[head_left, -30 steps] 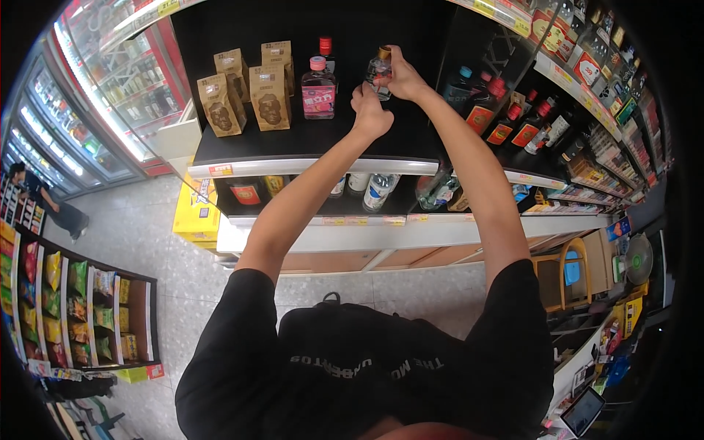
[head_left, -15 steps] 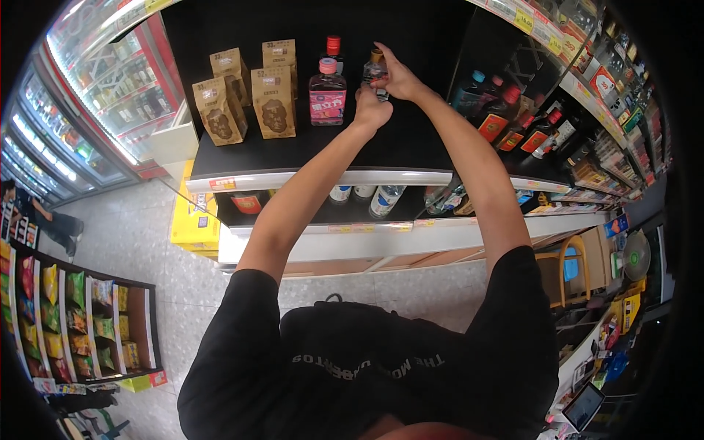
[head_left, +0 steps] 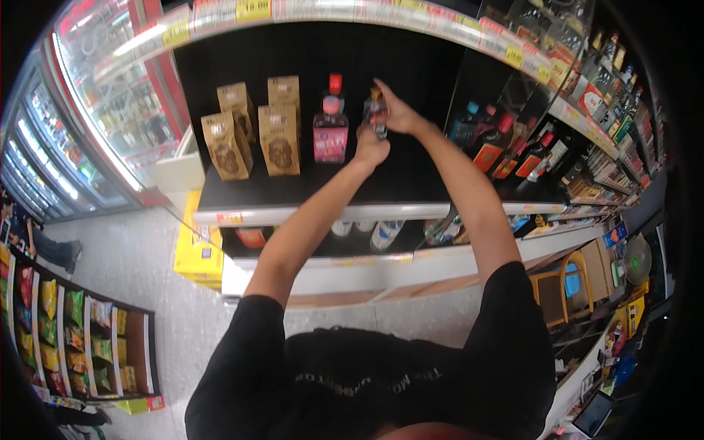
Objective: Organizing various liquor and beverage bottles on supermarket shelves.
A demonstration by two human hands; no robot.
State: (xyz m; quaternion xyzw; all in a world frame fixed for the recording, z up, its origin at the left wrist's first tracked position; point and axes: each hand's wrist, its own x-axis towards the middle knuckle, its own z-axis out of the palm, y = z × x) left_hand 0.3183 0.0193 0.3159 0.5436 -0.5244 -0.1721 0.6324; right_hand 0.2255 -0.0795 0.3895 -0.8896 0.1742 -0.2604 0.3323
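Observation:
On the black shelf stands a small group of clear bottles (head_left: 375, 108) with dark and golden caps, partly covered by my hands. My left hand (head_left: 372, 149) is closed around the low part of the front one. From the right, my right hand (head_left: 400, 116) curves round the bottles, its thumb in front and its fingers reaching up behind the neck; blur hides the exact contact. Left of my hands are a pink-labelled bottle (head_left: 331, 139) with a pink cap and a red-capped bottle (head_left: 335, 84) behind it. Brown paper bags (head_left: 280, 147) stand further left in two pairs.
Dark bottles with red caps (head_left: 489, 150) stand on the right behind a clear divider. A price-tag rail (head_left: 330, 213) edges the shelf, with more bottles below. Snack racks (head_left: 81, 334), fridges (head_left: 44, 147) and a person's legs (head_left: 55, 246) appear at the left.
The view has tilted up, so the shelf and my hands sit lower in the picture and the upper price rail shows. Both hands stay at the clear bottles.

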